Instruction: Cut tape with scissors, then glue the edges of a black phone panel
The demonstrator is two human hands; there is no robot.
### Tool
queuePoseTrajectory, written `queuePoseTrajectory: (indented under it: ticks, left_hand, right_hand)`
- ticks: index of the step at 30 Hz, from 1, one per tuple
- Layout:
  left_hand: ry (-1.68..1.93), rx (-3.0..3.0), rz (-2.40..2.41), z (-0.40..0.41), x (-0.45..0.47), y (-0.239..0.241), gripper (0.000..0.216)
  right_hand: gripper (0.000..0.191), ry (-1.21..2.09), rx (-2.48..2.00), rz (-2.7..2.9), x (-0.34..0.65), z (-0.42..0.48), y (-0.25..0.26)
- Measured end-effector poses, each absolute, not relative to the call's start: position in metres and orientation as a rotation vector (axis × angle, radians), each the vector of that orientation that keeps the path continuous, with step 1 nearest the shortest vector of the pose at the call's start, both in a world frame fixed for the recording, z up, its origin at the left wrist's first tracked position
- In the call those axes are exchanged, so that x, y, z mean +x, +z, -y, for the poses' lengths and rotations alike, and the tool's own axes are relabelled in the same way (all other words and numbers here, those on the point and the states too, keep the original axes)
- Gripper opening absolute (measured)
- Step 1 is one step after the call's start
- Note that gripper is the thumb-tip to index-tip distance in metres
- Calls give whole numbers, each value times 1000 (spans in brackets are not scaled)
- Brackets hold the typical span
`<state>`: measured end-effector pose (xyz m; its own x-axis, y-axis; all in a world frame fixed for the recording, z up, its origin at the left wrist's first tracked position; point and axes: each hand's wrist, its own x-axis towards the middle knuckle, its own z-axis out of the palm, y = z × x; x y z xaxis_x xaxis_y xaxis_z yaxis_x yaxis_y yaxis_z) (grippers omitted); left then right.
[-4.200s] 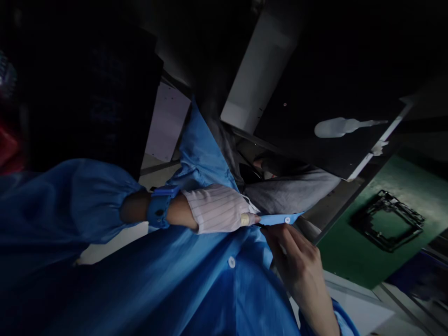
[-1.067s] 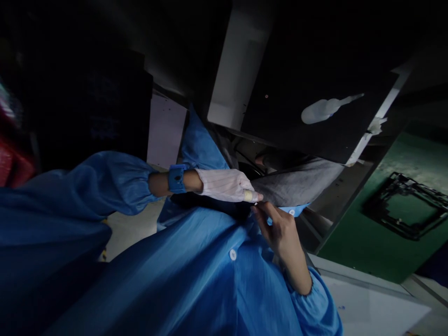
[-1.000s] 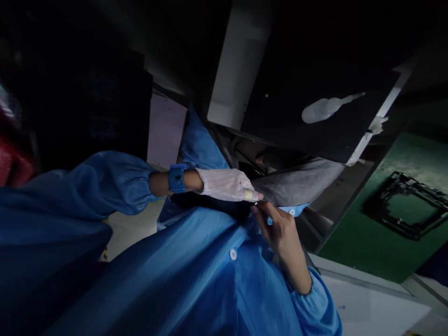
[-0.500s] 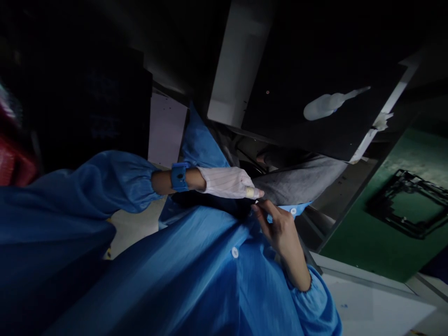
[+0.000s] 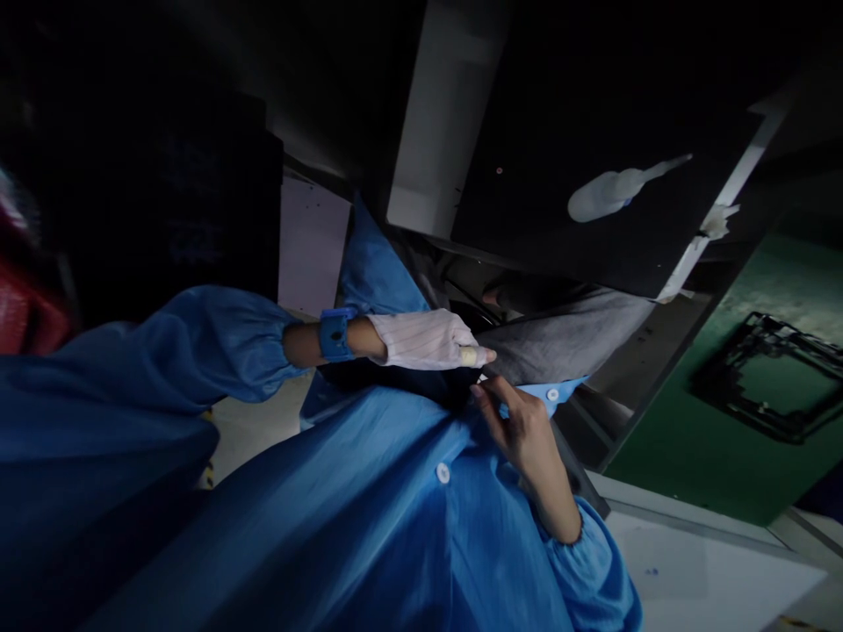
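Note:
My left hand [image 5: 428,340] wears a pale striped glove with bare fingertips, and a yellowish wrap [image 5: 469,355] circles one finger. Its fingers are curled closed over my lap; whatever they hold, if anything, is hidden. A blue band [image 5: 336,335] goes round that wrist. Just below its fingertips, my bare right hand [image 5: 523,426] has thumb and forefinger drawn together in a pinch. A tiny white bit [image 5: 481,378] shows at those fingertips, too small to name. The two hands are very close; I cannot tell whether they touch.
A white squeeze bottle [image 5: 599,197] with a long nozzle lies on the dark tabletop [image 5: 540,123]. At right, a black frame [image 5: 770,377] rests on a green surface [image 5: 685,465]. A white panel [image 5: 711,562] is at lower right, and something red [image 5: 30,307] at far left.
The hands hold almost the same pose. The view has shifted very slightly, and the surroundings with it; the bottle and frame appear unmoved on their surfaces.

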<state>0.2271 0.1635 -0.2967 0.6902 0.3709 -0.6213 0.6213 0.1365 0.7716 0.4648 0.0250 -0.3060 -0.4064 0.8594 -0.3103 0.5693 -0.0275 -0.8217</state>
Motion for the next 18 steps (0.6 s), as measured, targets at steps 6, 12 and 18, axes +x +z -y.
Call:
queuePoseTrajectory:
  ticks: [6,12,18]
  left_hand:
    - [-234,1428,-808,-167,229,-292,83]
    - [-214,1435,-833,-166,227,-290,72]
    - [-175,1482,-845,-165,228,-294,63]
  right_hand:
    - [43,1409,-1485,1954,464,-20,-310]
    - [44,1416,-1508,1955,462,-14,-313]
    - [40,1375,-1493,1966,462,-10,-317]
